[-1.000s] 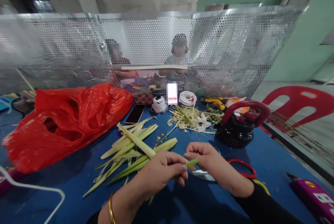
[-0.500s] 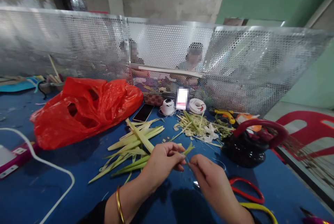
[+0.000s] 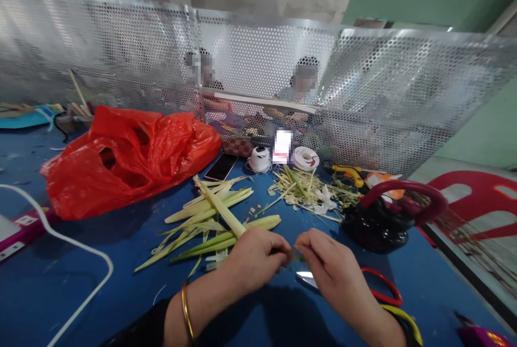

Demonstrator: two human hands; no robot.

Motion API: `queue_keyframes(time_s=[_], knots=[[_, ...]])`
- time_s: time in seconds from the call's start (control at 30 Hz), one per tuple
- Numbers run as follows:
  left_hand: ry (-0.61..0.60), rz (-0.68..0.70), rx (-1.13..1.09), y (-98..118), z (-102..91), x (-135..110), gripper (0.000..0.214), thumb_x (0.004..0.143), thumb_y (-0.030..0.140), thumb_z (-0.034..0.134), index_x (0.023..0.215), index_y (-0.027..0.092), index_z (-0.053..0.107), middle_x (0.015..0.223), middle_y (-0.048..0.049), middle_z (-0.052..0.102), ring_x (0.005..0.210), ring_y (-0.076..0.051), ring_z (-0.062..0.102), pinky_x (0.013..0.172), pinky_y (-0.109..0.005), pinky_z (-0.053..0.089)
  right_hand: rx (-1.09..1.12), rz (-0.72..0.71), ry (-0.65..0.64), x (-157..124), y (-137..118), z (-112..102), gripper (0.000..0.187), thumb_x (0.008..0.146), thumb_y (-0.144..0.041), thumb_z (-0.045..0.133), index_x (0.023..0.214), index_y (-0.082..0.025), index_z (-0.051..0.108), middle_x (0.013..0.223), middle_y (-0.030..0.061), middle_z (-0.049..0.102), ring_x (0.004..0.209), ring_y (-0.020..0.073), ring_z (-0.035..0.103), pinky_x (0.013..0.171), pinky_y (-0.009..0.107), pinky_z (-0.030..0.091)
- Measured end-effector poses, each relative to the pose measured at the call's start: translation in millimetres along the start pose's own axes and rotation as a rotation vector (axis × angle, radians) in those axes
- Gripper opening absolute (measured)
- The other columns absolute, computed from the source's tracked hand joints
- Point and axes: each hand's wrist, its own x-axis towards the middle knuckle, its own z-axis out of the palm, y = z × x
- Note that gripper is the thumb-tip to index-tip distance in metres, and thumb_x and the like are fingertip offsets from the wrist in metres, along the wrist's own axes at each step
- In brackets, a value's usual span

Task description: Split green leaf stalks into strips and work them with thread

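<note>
My left hand (image 3: 260,255), with a gold bangle on the wrist, is closed in a pinch. Close to it, my right hand (image 3: 329,263) is also closed, thumb against forefinger. A small green leaf strip (image 3: 298,257) shows between the fingertips, mostly hidden by the left hand; what the right fingers pinch is too fine to make out. Under the right hand lie scissors (image 3: 307,279), the blade pointing left and red and yellow handles behind the hand. Pale green corn husks (image 3: 210,217) lie in a loose pile left of my left hand.
Husk scraps (image 3: 302,191), a white thread spool (image 3: 259,159), a tape roll (image 3: 306,158) and a dark phone (image 3: 221,167) lie beyond. A red plastic bag (image 3: 133,164) is left, a black pot with a red handle (image 3: 377,226) right. A perforated screen (image 3: 258,50) stands behind; people sit past it.
The green strip that stuck out above my left fingers is now lower and mostly hidden. My left hand has turned palm down, and more of the scissor blade shows.
</note>
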Motion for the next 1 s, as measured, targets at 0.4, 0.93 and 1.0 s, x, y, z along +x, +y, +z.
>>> queue_keyframes(time_s=[0.4,0.93,1.0], knots=[[0.057,0.046,-0.248,6,-0.3,4,0.006,0.076,0.017,0.054,0.071,0.018,0.057,0.064,0.0005,0.062,0.057,-0.013,0.057,0.058,-0.023,0.044,0.909,0.710,-0.215,8,23,27,0.040,0.069,-0.056,0.068,0.069,-0.018,0.054,0.042,-0.0116,0.029,0.039,0.0055,0.016,0.039,0.022,0.012],[0.272,0.196,0.250,-5,-1.7,5,0.018,0.084,0.017,0.050,0.085,0.021,0.067,0.082,0.0004,0.070,0.079,-0.015,0.063,0.071,-0.024,0.042,0.296,-0.151,0.097,-11,-8,25,0.016,0.095,-0.011,0.040,0.088,-0.022,0.050,0.103,0.0075,0.053,0.096,0.0184,0.052,0.081,0.030,0.043],[0.269,0.211,0.263,-6,-0.5,5,0.018,0.085,0.018,0.050,0.086,0.021,0.068,0.084,-0.0001,0.071,0.080,-0.015,0.063,0.072,-0.025,0.042,0.390,-0.134,0.085,-10,-8,27,0.017,0.096,-0.011,0.037,0.089,-0.022,0.048,0.096,0.0057,0.054,0.091,0.0173,0.053,0.079,0.030,0.044]])
